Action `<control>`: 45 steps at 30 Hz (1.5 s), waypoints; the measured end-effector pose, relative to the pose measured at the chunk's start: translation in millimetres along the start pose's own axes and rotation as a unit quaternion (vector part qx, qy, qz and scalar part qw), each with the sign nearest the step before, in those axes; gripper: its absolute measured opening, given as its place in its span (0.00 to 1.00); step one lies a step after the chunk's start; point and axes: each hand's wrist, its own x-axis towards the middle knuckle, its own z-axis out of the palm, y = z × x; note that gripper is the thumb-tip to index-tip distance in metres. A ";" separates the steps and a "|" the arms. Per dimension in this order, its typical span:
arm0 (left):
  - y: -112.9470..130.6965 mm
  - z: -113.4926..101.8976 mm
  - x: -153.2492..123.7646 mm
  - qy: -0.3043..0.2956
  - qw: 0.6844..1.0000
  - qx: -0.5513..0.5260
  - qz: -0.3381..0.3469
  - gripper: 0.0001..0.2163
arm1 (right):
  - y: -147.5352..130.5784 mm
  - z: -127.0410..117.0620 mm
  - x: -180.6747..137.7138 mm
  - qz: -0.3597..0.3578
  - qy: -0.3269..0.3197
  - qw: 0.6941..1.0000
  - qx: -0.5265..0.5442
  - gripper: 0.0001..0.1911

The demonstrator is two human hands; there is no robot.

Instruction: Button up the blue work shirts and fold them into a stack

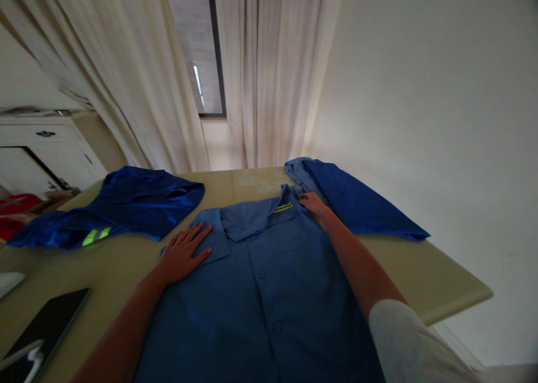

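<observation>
A grey-blue button-up work shirt [247,293] lies front up on the table, its collar towards the far side. My left hand [182,251] rests flat with fingers spread on the left side of the shirt's collar. At the right side of the collar, my right hand [313,204] has its fingers closed on the shirt fabric near the shoulder. A thin yellow-green strip [283,208] shows beside the collar there. Bright blue cloth [357,198] with a grey-blue part extends to the right behind my right arm; whether it joins the shirt is hidden.
More bright blue cloth [143,198] with a reflective band [96,236] lies at the left of the table [109,282]. A dark tablet or phone [52,318] with a white cable [31,349] sits at near left. Curtains [269,80] and a wall [420,92] stand behind.
</observation>
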 end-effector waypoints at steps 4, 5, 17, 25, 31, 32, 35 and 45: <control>-0.2 -2.0 -1.2 -0.005 1.000 0.008 -0.006 0.30 | 5.2 4.8 -7.5 -0.089 0.084 0.990 0.069 0.17; -0.1 -2.2 -1.2 -0.007 1.000 0.012 -0.007 0.30 | 8.9 6.4 -11.3 -0.119 0.124 0.981 0.092 0.18; -3.4 -3.3 -1.0 -0.011 0.999 0.040 -0.007 0.31 | 24.2 29.6 -31.3 -0.318 0.075 0.937 0.125 0.17; 91.7 -3.6 72.9 0.103 0.990 -0.090 -0.034 0.24 | 14.9 23.6 -48.1 -0.396 0.098 0.910 0.069 0.23; 167.1 28.7 179.0 0.093 0.932 -0.344 -0.071 0.24 | 15.0 22.9 -53.2 -0.419 0.102 0.902 0.020 0.30; 174.7 36.8 192.9 0.098 0.925 -0.358 -0.082 0.24 | 15.2 22.6 -52.9 -0.413 0.106 0.905 0.009 0.32; 192.1 60.2 218.4 0.104 0.904 -0.401 -0.105 0.29 | 13.4 20.0 -53.8 -0.403 0.092 0.909 -0.045 0.38; 194.2 73.6 213.0 0.146 0.826 -0.521 -0.157 0.20 | 0.5 15.9 -59.3 -0.411 -0.023 0.892 -0.187 0.21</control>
